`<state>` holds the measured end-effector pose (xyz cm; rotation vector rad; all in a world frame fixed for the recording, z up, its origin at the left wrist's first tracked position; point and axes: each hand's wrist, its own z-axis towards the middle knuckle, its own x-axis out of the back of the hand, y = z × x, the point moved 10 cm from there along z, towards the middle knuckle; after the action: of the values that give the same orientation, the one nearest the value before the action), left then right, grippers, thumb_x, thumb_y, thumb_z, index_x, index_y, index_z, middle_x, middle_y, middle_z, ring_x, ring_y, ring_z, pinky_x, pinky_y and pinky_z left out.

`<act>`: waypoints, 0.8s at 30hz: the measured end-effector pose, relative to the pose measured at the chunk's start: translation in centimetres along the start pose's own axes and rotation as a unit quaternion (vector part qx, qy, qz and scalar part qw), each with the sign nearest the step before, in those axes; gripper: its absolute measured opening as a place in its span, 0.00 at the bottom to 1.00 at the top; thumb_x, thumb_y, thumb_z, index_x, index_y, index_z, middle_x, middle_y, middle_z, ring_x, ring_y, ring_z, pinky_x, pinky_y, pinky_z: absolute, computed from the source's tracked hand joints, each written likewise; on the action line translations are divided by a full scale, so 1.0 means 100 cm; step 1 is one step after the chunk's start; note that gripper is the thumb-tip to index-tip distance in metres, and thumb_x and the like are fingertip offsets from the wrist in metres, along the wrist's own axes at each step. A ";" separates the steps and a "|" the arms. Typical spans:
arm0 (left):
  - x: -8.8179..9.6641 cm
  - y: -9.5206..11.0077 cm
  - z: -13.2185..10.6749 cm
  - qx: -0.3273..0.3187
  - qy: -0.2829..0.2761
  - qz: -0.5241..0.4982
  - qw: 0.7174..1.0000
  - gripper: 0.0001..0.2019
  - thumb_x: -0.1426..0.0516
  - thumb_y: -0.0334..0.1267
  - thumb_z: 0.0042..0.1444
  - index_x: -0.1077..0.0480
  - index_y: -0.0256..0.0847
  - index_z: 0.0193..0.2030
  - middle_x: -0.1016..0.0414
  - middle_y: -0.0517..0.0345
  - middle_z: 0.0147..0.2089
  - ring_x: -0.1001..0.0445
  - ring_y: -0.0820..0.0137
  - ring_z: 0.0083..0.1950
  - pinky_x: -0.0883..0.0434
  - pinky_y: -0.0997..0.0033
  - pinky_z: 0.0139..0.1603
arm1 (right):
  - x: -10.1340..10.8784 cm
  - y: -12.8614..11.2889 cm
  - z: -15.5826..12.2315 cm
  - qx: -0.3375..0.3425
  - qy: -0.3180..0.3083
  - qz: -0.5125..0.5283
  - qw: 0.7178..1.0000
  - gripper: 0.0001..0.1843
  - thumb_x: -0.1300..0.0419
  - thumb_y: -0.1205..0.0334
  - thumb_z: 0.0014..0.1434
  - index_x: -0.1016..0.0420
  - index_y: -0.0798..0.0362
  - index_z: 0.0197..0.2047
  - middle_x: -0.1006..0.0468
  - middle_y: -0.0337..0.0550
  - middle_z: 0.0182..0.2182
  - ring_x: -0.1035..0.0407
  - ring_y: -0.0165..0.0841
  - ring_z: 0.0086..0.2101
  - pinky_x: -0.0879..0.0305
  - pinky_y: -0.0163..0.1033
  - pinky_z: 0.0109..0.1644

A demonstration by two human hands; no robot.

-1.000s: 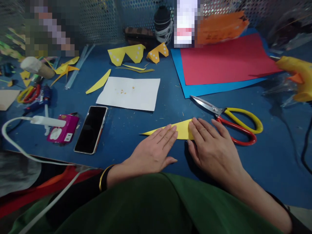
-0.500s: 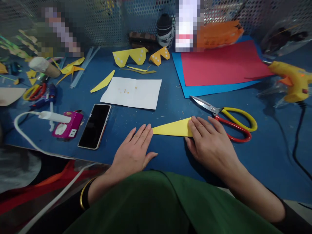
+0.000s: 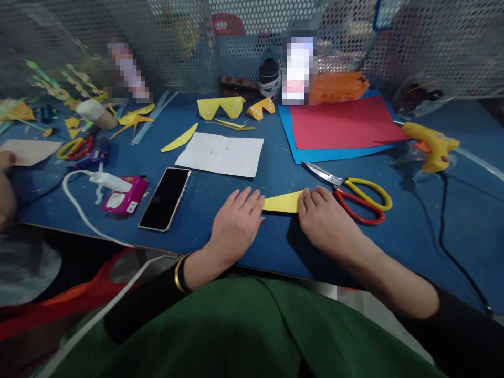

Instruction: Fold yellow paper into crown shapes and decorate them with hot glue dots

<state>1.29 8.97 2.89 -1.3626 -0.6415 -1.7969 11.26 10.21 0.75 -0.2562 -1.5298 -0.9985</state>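
A folded piece of yellow paper (image 3: 282,201), narrow at its left and wider at its right, lies between my hands over the blue table. My left hand (image 3: 237,226) covers its narrow end, fingers bent over the paper and thumb mostly hidden. At the wide end, the curled fingers of my right hand (image 3: 325,218) hold the edge, with the thumb out of sight underneath. Scissors (image 3: 340,184) with one yellow and one red handle lie just beyond my right hand, blades pointing away to the left.
A phone (image 3: 165,199) and a magenta plug adapter (image 3: 125,197) lie at left. Behind are white paper (image 3: 220,157) with small bits, yellow cut-outs (image 3: 220,106), and red paper (image 3: 338,126) over blue. A yellow glue gun (image 3: 429,144) sits right. Another person's hand (image 3: 6,178) shows far left.
My left hand has slid right, over the yellow paper's narrow end, and its fingers now bend around it. My right hand's fingers have curled more over the wide end. The view has tilted up.
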 end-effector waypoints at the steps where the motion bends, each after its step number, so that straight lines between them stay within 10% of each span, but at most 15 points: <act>1: -0.002 0.005 0.006 -0.017 0.013 -0.008 1.000 0.16 0.46 0.33 0.68 0.26 0.29 0.58 0.24 0.40 0.61 0.26 0.52 0.63 0.30 0.49 0.64 | 0.001 0.000 0.000 0.000 0.001 -0.008 1.000 0.23 0.51 0.77 0.61 0.25 0.78 0.54 0.20 0.72 0.48 0.24 0.49 0.45 0.35 0.54 0.57; 10: 0.013 0.017 0.042 -0.062 0.076 -0.003 0.995 0.16 0.52 0.27 0.70 0.22 0.34 0.40 0.18 0.50 0.38 0.21 0.65 0.46 0.38 0.47 0.71 | 0.031 0.020 0.007 -0.063 0.108 0.078 0.989 0.19 0.51 0.72 0.67 0.23 0.66 0.54 0.20 0.61 0.52 0.28 0.44 0.51 0.43 0.57 0.65; 15: 0.034 0.015 0.061 -0.081 0.108 0.005 0.991 0.17 0.52 0.25 0.67 0.22 0.39 0.36 0.21 0.57 0.32 0.23 0.64 0.48 0.46 0.38 0.74 | 0.046 0.031 0.021 -0.070 0.140 0.074 0.985 0.19 0.53 0.71 0.69 0.22 0.54 0.33 0.19 0.45 0.31 0.27 0.36 0.39 0.47 0.53 0.69; 24: 0.044 -0.060 0.088 -0.008 0.085 0.015 0.996 0.15 0.48 0.27 0.62 0.22 0.40 0.31 0.24 0.56 0.28 0.23 0.62 0.41 0.48 0.33 0.71 | 0.042 0.125 -0.022 -0.136 0.180 0.119 0.967 0.19 0.50 0.62 0.70 0.20 0.51 0.33 0.16 0.42 0.32 0.24 0.37 0.37 0.40 0.55 0.62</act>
<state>0.73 17.98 10.06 -1.2070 -0.5158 -1.8733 20.13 14.62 9.77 -0.4167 -1.0070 -0.9983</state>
